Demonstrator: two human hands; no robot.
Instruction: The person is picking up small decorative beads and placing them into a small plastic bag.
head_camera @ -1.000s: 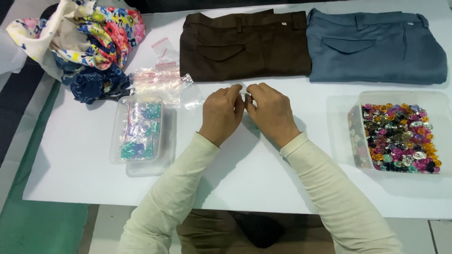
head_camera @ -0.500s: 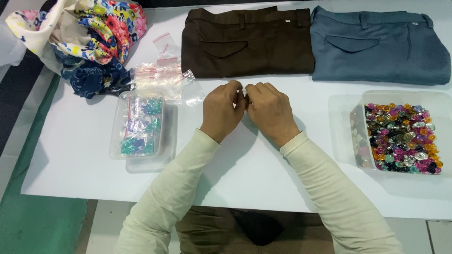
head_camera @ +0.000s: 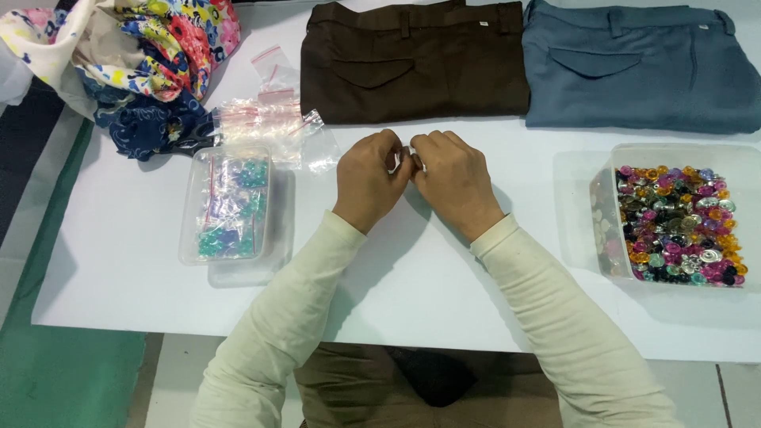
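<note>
My left hand (head_camera: 371, 178) and my right hand (head_camera: 452, 182) meet fingertip to fingertip over the middle of the white table (head_camera: 444, 293). Both pinch one small clear item (head_camera: 406, 156), mostly hidden by the fingers; what it is I cannot tell. Cream sleeves cover both arms. A clear tub (head_camera: 674, 150) of many coloured shiny buttons (head_camera: 678, 226) stands to the right of my right hand. To the left of my left hand sits a clear container (head_camera: 226, 202) holding small filled bags.
A heap of empty small zip bags (head_camera: 265, 123) lies behind the left container. Folded brown trousers (head_camera: 412, 59) and folded blue-grey trousers (head_camera: 634, 63) lie at the far edge. Floral cloth (head_camera: 135, 55) is bunched at the far left corner.
Both hands stay pressed together at the same spot, with only small finger movements. The view has shifted slightly.
</note>
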